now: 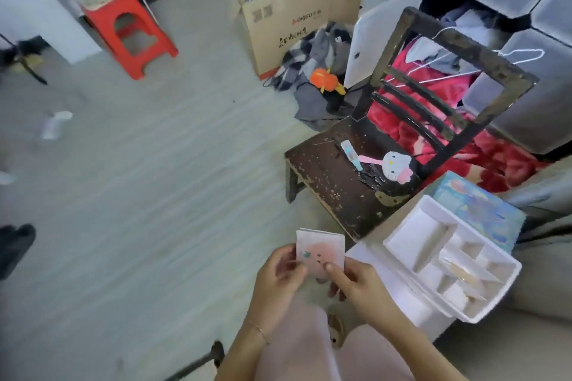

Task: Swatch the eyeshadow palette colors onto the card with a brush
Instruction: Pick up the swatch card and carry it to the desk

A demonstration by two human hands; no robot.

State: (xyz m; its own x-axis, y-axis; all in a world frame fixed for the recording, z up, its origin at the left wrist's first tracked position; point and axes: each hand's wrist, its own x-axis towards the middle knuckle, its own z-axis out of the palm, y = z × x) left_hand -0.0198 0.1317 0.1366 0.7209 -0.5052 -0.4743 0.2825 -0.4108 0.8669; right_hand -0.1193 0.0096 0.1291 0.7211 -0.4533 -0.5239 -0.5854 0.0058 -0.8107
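Note:
I hold a small pale pink and white case (322,249), probably the eyeshadow palette, above my lap with both hands. My left hand (280,271) grips its left edge. My right hand (356,283) holds its lower right part, thumb on top. The frame is blurred, so I cannot tell whether the case is open or closed. No brush and no card can be made out in my hands. A white moulded insert tray (411,244) with several compartments lies to the right, with thin pale items in it.
A colourful box lid (483,210) lies behind the tray. A dark wooden chair (337,182) ahead carries a cartoon-cat hand mirror (396,165), a small tube and hairpins. Red stool (130,34), cardboard box (291,22) and clothes stand on the floor farther off.

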